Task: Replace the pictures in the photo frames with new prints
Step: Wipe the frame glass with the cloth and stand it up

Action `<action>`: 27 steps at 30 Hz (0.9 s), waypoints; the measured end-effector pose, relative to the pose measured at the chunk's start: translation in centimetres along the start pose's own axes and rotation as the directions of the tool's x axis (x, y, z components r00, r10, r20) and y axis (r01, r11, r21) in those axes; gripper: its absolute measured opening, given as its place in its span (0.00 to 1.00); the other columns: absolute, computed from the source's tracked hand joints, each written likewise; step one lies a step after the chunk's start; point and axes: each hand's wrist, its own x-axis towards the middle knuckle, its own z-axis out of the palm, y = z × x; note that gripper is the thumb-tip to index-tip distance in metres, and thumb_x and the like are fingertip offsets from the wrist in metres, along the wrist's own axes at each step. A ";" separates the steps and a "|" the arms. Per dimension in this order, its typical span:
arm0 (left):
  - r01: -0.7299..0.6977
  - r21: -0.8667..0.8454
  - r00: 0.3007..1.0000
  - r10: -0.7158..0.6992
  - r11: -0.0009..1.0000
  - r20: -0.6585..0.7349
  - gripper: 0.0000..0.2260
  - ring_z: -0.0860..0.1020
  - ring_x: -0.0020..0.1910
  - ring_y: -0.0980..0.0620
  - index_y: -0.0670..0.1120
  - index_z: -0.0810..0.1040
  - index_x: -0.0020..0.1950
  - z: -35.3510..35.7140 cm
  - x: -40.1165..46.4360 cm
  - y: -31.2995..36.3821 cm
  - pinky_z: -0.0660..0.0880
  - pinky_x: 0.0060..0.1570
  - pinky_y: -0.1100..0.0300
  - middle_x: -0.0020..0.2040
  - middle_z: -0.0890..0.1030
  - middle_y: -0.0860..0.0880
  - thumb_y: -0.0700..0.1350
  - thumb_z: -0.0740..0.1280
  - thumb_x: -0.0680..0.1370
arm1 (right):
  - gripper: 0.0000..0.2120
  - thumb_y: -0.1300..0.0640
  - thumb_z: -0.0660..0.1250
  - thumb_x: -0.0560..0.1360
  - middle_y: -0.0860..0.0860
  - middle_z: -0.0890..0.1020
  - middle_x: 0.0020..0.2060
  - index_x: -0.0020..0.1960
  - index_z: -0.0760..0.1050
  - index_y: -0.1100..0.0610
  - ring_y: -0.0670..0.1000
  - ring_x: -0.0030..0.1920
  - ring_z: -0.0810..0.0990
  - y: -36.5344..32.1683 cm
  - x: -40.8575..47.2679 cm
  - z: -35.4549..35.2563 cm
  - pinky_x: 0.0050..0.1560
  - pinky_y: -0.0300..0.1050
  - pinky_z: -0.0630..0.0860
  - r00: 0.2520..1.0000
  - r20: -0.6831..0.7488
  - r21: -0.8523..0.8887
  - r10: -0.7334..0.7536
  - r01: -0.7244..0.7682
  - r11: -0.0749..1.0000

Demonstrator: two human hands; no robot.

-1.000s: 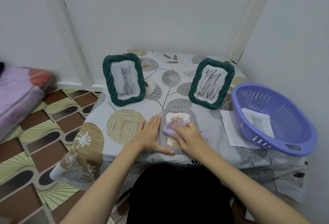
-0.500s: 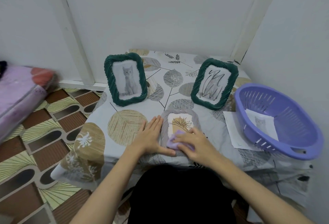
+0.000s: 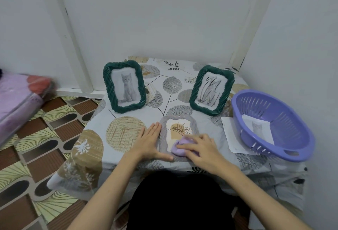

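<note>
Partly hidden beneath the right hand (image 3: 202, 147), a soft lilac cloth (image 3: 180, 147) is pressed by curled fingers onto the lower corner of a grey, rope-textured frame (image 3: 163, 138) lying flat on the bench (image 3: 126, 133), covering part of its leaf print (image 3: 180, 129). The left hand (image 3: 149, 141) lies flat and open, fingers straight, against the frame's left edge, holding nothing. Two green twisted frames stand behind: the cat picture frame (image 3: 124, 86) at left, the scribble frame (image 3: 212, 90) at right. A slotted purple plastic basket (image 3: 285, 120) holds a faint cat print (image 3: 258, 129), its details hard to make out, and overlaps a white sheet (image 3: 231, 134)
</note>
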 end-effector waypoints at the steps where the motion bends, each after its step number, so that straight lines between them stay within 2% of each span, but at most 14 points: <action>1: 0.004 -0.019 1.000 -0.004 1.000 0.010 0.71 0.40 0.76 0.54 0.45 0.40 0.76 -0.1 0.0 0.1 0.35 0.73 0.52 0.77 0.42 0.50 0.84 0.46 0.42 | 0.30 0.35 0.44 0.65 0.44 0.66 0.68 0.63 0.69 0.35 0.53 0.60 0.64 0.4 -0.5 -0.6 0.62 0.46 0.58 0.997 0.043 -0.032 0.064 -0.063 0.998; 4: 0.023 -0.139 0.998 -0.014 0.990 0.063 0.69 0.40 0.76 0.53 0.46 0.41 0.76 -0.5 -0.4 0.3 0.36 0.73 0.51 0.77 0.42 0.49 0.83 0.53 0.44 | 0.28 0.36 0.52 0.67 0.49 0.69 0.51 0.67 0.65 0.36 0.55 0.58 0.69 1.2 -1.2 -1.9 0.61 0.46 0.64 0.969 0.170 0.049 0.179 -0.190 0.980; 6: 0.027 -0.313 0.999 -0.020 0.949 0.026 0.60 0.42 0.76 0.51 0.46 0.44 0.76 -1.2 -0.8 1.0 0.40 0.74 0.52 0.77 0.45 0.47 0.76 0.64 0.56 | 0.20 0.50 0.62 0.74 0.48 0.70 0.44 0.65 0.67 0.38 0.55 0.52 0.74 1.3 -1.0 -2.8 0.53 0.41 0.68 0.971 0.124 0.238 0.207 -0.231 0.943; 7: 0.020 -0.437 0.998 -0.040 0.899 -0.037 0.51 0.46 0.76 0.51 0.46 0.48 0.76 -1.6 -1.1 1.7 0.44 0.74 0.53 0.77 0.48 0.47 0.67 0.68 0.64 | 0.20 0.56 0.64 0.75 0.50 0.74 0.46 0.64 0.68 0.40 0.54 0.52 0.75 1.1 -0.7 -3.2 0.52 0.39 0.69 0.974 0.049 0.359 0.222 -0.224 0.906; 9: -0.032 -0.700 0.979 -0.119 0.714 -0.166 0.32 0.61 0.72 0.52 0.46 0.56 0.75 -2.6 -1.7 3.7 0.57 0.70 0.59 0.75 0.60 0.47 0.54 0.64 0.75 | 0.20 0.60 0.64 0.76 0.54 0.76 0.59 0.66 0.69 0.47 0.51 0.58 0.75 0.0 0.0 -4.0 0.60 0.40 0.70 0.960 -0.046 0.623 0.277 -0.189 0.759; 10: -0.040 -0.828 0.975 -0.161 0.559 -0.156 0.25 0.69 0.65 0.53 0.47 0.60 0.72 -2.9 -1.9 4.6 0.64 0.64 0.61 0.71 0.67 0.46 0.53 0.59 0.78 | 0.20 0.61 0.62 0.77 0.53 0.74 0.63 0.68 0.68 0.53 0.48 0.61 0.73 -1.1 0.4 -4.2 0.63 0.39 0.69 0.958 -0.033 0.724 0.286 -0.175 0.667; 12: -0.018 -0.968 0.983 -0.174 0.250 -0.063 0.17 0.78 0.51 0.51 0.50 0.67 0.63 -3.4 -2.1 6.0 0.76 0.49 0.59 0.60 0.76 0.44 0.56 0.52 0.79 | 0.20 0.66 0.57 0.78 0.52 0.77 0.59 0.70 0.66 0.59 0.46 0.56 0.75 -3.2 1.2 -4.0 0.56 0.34 0.72 0.961 0.028 0.815 0.276 -0.182 0.550; 13: -0.016 -0.983 0.984 -0.173 0.185 -0.048 0.16 0.80 0.48 0.50 0.50 0.68 0.62 -3.4 -2.2 6.2 0.78 0.42 0.59 0.57 0.78 0.43 0.57 0.53 0.79 | 0.21 0.68 0.56 0.77 0.52 0.78 0.54 0.70 0.65 0.60 0.49 0.51 0.77 -4.0 1.6 -3.5 0.48 0.36 0.75 0.962 0.050 0.812 0.268 -0.196 0.550; 16: 0.010 -0.971 0.947 -0.314 0.240 -0.068 0.26 0.80 0.49 0.43 0.45 0.61 0.70 -3.3 -2.3 4.9 0.80 0.42 0.52 0.57 0.78 0.39 0.42 0.67 0.75 | 0.26 0.69 0.59 0.76 0.48 0.77 0.46 0.71 0.63 0.55 0.49 0.38 0.74 -4.9 2.5 -1.9 0.38 0.41 0.72 0.971 0.082 0.791 0.222 -0.199 0.578; 20: 0.002 -0.909 0.904 -0.390 0.417 -0.177 0.23 0.80 0.42 0.51 0.46 0.60 0.66 -4.2 -3.6 1.0 0.80 0.39 0.58 0.60 0.75 0.39 0.37 0.66 0.75 | 0.22 0.67 0.63 0.75 0.52 0.76 0.49 0.67 0.68 0.57 0.46 0.37 0.71 -3.3 2.4 -1.1 0.38 0.32 0.69 0.950 -0.002 0.679 0.311 -0.227 0.698; 22: 0.006 -0.765 0.889 -0.355 0.644 -0.291 0.28 0.77 0.51 0.50 0.46 0.55 0.72 -4.5 -4.0 -1.1 0.75 0.52 0.55 0.65 0.71 0.41 0.37 0.64 0.76 | 0.19 0.65 0.62 0.75 0.56 0.76 0.52 0.65 0.71 0.57 0.50 0.46 0.75 -1.7 1.8 -0.6 0.50 0.37 0.70 0.920 -0.114 0.529 0.376 -0.264 0.807; 24: 0.080 -0.526 0.891 -0.297 0.847 -0.342 0.31 0.65 0.69 0.45 0.47 0.49 0.76 -3.8 -4.0 -3.1 0.61 0.68 0.52 0.72 0.62 0.43 0.41 0.62 0.78 | 0.18 0.63 0.62 0.75 0.58 0.77 0.52 0.64 0.73 0.56 0.57 0.54 0.75 -0.3 1.4 0.2 0.58 0.45 0.69 0.900 -0.196 0.402 0.388 -0.287 0.869; 25: 0.159 -0.354 0.908 -0.277 0.922 -0.314 0.28 0.57 0.74 0.44 0.52 0.49 0.76 -3.2 -3.8 -3.9 0.54 0.72 0.49 0.75 0.56 0.43 0.46 0.59 0.80 | 0.18 0.61 0.61 0.75 0.59 0.76 0.54 0.64 0.72 0.55 0.59 0.56 0.73 0.2 1.2 0.7 0.59 0.48 0.68 0.896 -0.203 0.343 0.395 -0.313 0.886; 27: 0.296 -0.117 0.932 -0.314 0.948 -0.183 0.22 0.45 0.76 0.43 0.59 0.51 0.75 -2.2 -3.5 -4.9 0.46 0.74 0.47 0.77 0.46 0.43 0.55 0.51 0.81 | 0.18 0.56 0.60 0.77 0.57 0.73 0.59 0.66 0.69 0.56 0.60 0.59 0.69 0.4 1.0 1.0 0.60 0.50 0.66 0.872 -0.178 0.205 0.456 -0.420 0.884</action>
